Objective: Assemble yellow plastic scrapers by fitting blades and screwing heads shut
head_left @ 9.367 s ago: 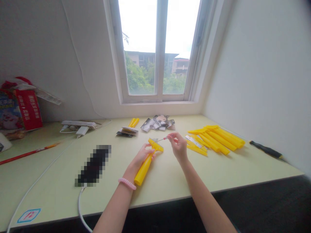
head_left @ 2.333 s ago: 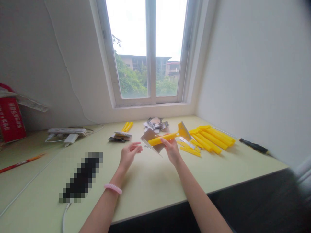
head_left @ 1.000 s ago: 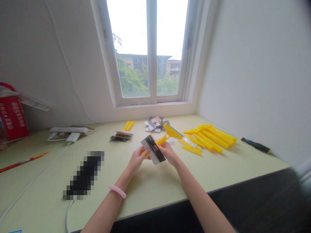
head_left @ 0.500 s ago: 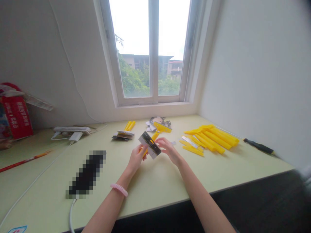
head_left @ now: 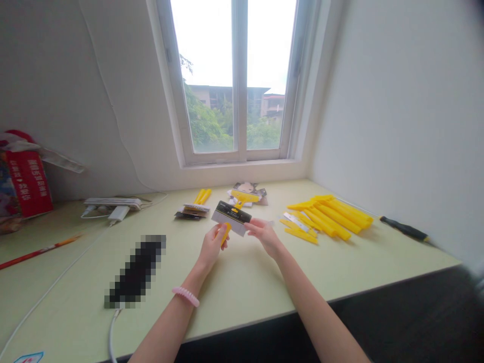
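The left hand (head_left: 212, 247) is curled shut around a yellow plastic scraper (head_left: 226, 233); the half-open right hand (head_left: 264, 236) meets a black-and-silver card packaging sleeve (head_left: 231, 218), both below the white-framed window (head_left: 234, 80).

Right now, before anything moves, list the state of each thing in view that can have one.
Yellow plastic scraper: lifted off the table.
Left hand: closed around the scraper's handle.
Black packaging card: held up in front of the scraper.
Right hand: fingers at the card's edge.
Pile of yellow scrapers: heaped on the table.
Window: shut.
White charger: plugged into the power strip.
Screwdriver: lying on the table.
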Demonstrator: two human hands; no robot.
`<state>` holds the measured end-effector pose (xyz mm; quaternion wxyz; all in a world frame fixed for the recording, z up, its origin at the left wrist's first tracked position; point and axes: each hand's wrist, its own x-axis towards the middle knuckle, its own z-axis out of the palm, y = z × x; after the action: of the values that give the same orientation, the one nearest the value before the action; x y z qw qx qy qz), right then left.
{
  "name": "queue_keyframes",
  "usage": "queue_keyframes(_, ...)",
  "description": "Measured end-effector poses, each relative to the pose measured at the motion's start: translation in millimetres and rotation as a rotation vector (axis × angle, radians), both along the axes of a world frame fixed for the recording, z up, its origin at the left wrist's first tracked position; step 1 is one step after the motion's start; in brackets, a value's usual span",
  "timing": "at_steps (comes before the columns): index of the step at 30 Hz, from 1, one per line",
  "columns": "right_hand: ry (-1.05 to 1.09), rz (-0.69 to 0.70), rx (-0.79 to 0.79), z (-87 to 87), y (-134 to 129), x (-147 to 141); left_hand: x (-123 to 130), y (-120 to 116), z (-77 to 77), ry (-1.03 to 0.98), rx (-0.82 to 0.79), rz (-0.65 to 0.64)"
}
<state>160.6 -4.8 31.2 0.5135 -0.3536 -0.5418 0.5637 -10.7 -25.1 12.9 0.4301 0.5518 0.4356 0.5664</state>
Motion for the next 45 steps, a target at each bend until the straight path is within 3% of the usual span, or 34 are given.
queue_keyframes(4,0.199,-0.271,-0.041,-2.3,8.6,5.1,1.1,-3.4,-1.0,0.098,-0.007,-0.097)
queue_keyframes(8,0.356,-0.542,-0.071,-7.9,16.7,11.2,1.2,-4.4,-2.3,0.146,-0.001,-0.109)
queue_keyframes(12,0.334,-0.695,0.013,-14.8,23.1,13.7,3.0,-6.3,-0.8,0.122,-0.065,-0.18)
queue_keyframes(16,0.324,-0.768,0.04,-15.3,23.0,13.0,4.9,-9.2,1.6,0.083,-0.2,-0.372)
queue_keyframes(19,0.359,-0.755,-0.004,-11.5,19.2,12.6,5.4,-12.7,2.1,0.104,-0.266,-0.491)
queue_keyframes(25,0.391,-0.703,-0.151,-7.2,15.8,14.1,6.3,-25.0,4.5,0.153,-0.244,-0.644)
queue_keyframes(30,0.332,-0.618,-0.087,-5.9,13.1,11.3,8.5,-27.8,7.8,0.124,-0.29,-0.751)
queue_keyframes(34,0.256,-0.406,-0.066,-3.3,6.4,4.0,10.1,-18.7,5.7,0.071,-0.178,-0.537)
queue_keyframes(38,0.205,-0.309,-0.063,-4.6,4.0,-1.9,9.3,-9.3,3.4,0.015,-0.078,-0.278)
queue_keyframes(45,0.24,-0.133,-0.169,-2.7,3.8,-0.7,6.8,-10.0,7.3,-0.128,-0.081,-0.133)
